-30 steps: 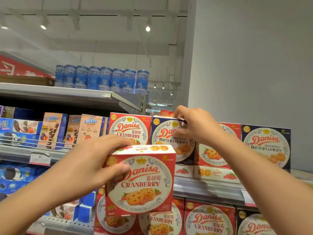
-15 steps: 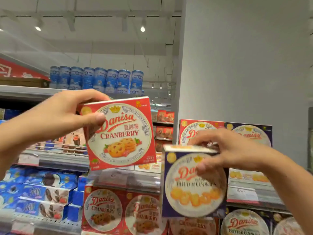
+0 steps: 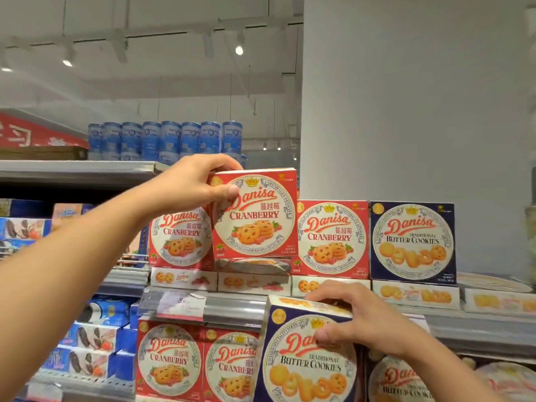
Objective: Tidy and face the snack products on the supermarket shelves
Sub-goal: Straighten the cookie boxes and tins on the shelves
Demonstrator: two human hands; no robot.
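Both boxes [image 3: 254, 214] moved: cranberry shelfward.

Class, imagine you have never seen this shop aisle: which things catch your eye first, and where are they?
The red Cranberry box, gripped by the left hand at centre, in front of the upper shelf's standing boxes. Lower right, the right hand holds a navy Butter Cookies box. Blue tins line the top shelf.
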